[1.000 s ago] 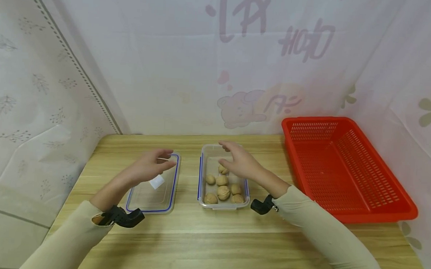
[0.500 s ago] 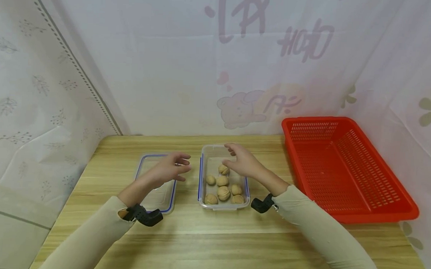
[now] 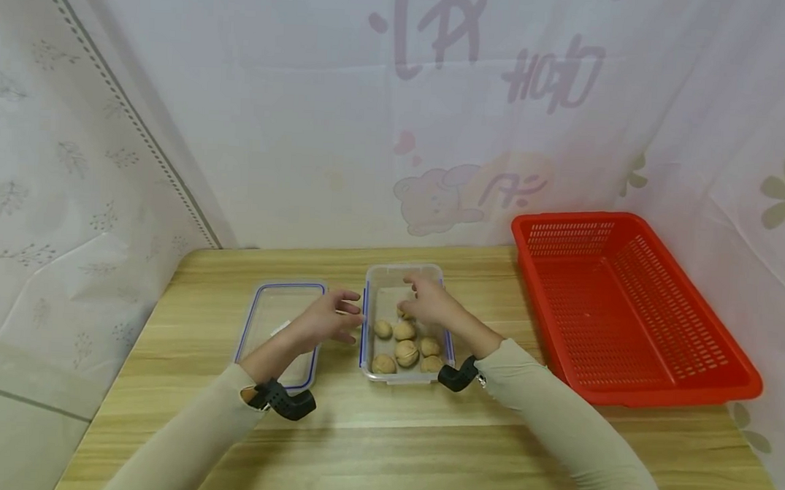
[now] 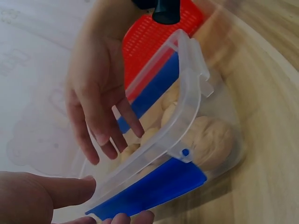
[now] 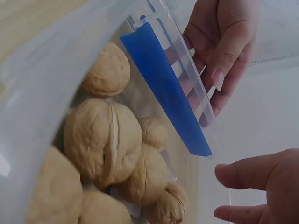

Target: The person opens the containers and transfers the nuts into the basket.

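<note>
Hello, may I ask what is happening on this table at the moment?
A person in beige sleeves works at a wooden table. The left hand is at the left wall of a clear plastic container holding walnuts. The right hand hovers inside the container above the walnuts, fingers relaxed, holding nothing. The container's lid, edged in blue, lies flat to the left. A red basket stands on the right.

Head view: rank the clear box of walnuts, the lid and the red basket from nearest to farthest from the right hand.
1. Clear box of walnuts: directly under the right hand, mid-table.
2. Lid: lying flat to the left, past the box, by the left hand.
3. Red basket: far right of the table.
</note>
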The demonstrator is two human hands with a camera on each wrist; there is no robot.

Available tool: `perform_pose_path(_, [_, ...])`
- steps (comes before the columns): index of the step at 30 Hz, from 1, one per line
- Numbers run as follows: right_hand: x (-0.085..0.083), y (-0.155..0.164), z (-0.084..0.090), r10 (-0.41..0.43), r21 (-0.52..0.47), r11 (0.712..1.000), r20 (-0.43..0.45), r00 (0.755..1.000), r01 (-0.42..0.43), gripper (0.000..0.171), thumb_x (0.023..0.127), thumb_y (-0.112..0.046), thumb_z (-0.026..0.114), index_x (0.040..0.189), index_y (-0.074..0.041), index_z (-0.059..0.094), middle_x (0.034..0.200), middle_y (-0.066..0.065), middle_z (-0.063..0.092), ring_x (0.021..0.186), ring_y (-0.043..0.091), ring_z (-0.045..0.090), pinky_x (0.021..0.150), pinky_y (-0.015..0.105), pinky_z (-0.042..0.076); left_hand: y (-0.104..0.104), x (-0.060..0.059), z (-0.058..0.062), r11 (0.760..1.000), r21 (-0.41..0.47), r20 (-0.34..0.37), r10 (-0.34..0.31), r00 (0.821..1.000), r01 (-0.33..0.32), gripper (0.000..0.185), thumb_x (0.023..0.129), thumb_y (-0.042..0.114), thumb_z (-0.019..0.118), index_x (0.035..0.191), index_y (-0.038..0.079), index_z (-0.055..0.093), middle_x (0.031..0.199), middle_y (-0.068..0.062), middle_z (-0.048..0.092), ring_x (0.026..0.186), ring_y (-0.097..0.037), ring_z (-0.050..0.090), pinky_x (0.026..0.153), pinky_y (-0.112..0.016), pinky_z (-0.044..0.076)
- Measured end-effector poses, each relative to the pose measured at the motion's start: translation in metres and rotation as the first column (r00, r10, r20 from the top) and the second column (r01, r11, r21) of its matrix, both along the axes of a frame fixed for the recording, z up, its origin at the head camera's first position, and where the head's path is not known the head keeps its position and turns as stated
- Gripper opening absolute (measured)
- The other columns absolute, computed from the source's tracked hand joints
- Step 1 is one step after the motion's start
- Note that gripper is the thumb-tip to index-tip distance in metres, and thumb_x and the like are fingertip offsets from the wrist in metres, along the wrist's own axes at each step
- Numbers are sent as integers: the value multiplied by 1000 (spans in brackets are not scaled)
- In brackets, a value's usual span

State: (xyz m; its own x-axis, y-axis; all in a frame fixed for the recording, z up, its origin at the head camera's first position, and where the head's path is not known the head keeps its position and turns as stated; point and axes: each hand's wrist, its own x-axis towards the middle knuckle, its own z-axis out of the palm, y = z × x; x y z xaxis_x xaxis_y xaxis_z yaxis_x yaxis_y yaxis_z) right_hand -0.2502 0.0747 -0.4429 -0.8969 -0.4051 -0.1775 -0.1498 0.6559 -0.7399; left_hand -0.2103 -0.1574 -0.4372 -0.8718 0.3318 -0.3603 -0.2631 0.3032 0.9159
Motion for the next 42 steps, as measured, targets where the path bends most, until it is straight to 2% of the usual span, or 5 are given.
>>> perform_pose_path(9, [1, -15, -6, -108, 95, 990, 35, 994, 104, 56, 93, -7, 67, 145, 7, 48, 144, 24, 53, 120, 33, 56, 106, 44, 50, 5, 0, -8, 1000, 8, 22, 12, 1000, -12, 54, 100, -3, 59, 148, -12, 35, 128, -30, 48, 93, -25, 66, 83, -45, 64])
perform_pose_path(16, [0, -19, -9, -97, 134, 987, 50, 994, 90, 46, 91, -1, 65, 136, 5, 57, 131, 21, 63, 71, 19, 50, 67, 29, 47, 6, 1, -5, 1000, 0, 21, 21, 1000, -21, 52, 100, -5, 58, 147, -11, 36, 122, -25, 50, 93, -25, 63, 80, -40, 65])
perform_pose_path(23, [-1, -20, -10, -111, 161, 982, 55, 992, 101, 40, 91, -1, 66, 131, 2, 63, 138, 19, 60, 109, 30, 57, 89, 36, 53, 8, 1, -4, 999, 11, 45, 48, 998, -48, 50, 99, -7, 58, 144, -10, 37, 121, -24, 49, 95, -26, 62, 77, -36, 65])
perform_pose_path(31, [-2, -21, -10, -112, 156, 982, 47, 993, 104, 45, 82, 11, 62, 126, 3, 66, 131, 19, 64, 87, 26, 55, 59, 24, 40, 11, 1, -3, 998, 20, 52, 64, 997, -65, 47, 98, -10, 59, 141, -10, 38, 117, -22, 49, 96, -26, 61, 76, -35, 65])
perform_pose_path(42, [-1, -21, -10, -105, 156, 983, 42, 994, 97, 41, 85, 6, 63, 126, 3, 66, 130, 19, 64, 99, 27, 56, 78, 31, 50, 13, 1, -1, 997, 19, 63, 76, 995, -77, 46, 97, -11, 58, 139, -9, 40, 117, -21, 47, 95, -26, 61, 76, -34, 65])
